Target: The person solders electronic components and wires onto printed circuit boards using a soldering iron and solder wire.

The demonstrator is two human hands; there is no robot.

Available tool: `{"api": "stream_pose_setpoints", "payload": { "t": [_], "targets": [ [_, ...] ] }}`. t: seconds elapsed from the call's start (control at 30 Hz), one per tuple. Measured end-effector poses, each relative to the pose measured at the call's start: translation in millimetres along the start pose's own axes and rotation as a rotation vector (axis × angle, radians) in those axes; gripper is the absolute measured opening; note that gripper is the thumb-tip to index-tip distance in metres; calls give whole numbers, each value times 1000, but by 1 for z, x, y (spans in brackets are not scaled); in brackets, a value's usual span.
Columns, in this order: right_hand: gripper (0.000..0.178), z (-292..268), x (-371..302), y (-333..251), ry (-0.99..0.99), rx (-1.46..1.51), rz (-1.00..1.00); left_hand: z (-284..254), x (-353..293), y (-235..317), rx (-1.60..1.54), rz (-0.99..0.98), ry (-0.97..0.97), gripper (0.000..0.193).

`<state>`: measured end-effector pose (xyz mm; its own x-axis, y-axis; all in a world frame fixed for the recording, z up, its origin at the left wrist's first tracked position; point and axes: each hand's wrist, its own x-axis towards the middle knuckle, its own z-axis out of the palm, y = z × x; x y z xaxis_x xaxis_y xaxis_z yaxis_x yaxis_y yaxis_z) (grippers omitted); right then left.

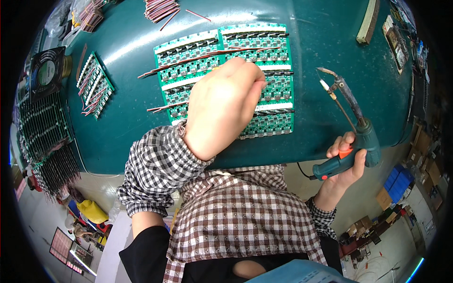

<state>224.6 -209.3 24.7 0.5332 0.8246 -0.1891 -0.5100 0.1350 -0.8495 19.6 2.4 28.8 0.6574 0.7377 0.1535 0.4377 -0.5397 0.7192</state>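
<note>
My left hand (224, 104) is closed over two green circuit board panels (278, 92) lying side by side on the bench. Its fingers are bent inward near the panels' middle, and whatever they pinch is hidden from view. Thin red and black wires (191, 60) lie across the panels, and short black wires (276, 112) run along the pale strips. Off to the right of the panels, my right hand (353, 172) grips a green soldering gun (370, 141) with an orange trigger. The gun's bent metal tip (328, 73) points up and left, apart from the boards.
Smaller wired boards (95, 85) lie at the left on the green bench mat (127, 137). A wire bundle (160, 8) sits at the far edge. Further left stand a black fan (47, 73) and stacked boards (45, 125). A wooden bar (368, 21) lies far right.
</note>
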Motion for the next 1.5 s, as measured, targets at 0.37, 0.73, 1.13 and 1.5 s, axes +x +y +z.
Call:
{"api": "stream_pose_setpoints", "payload": {
  "t": [0.37,0.73,1.13,1.5],
  "targets": [
    [46,-1,-2,-1,-4,-23,17,-5,0,6,24,8,-30,12],
    [47,2,-16,-14,81,-29,-3,13,3,7,33,-67,17,11],
    [49,26,-27,-24,210,-334,-39,22,3,6,60,-49,86,14],
    [49,40,-34,-23,237,-565,13,23,4,3,-1,-31,103,12]
  ]
}}
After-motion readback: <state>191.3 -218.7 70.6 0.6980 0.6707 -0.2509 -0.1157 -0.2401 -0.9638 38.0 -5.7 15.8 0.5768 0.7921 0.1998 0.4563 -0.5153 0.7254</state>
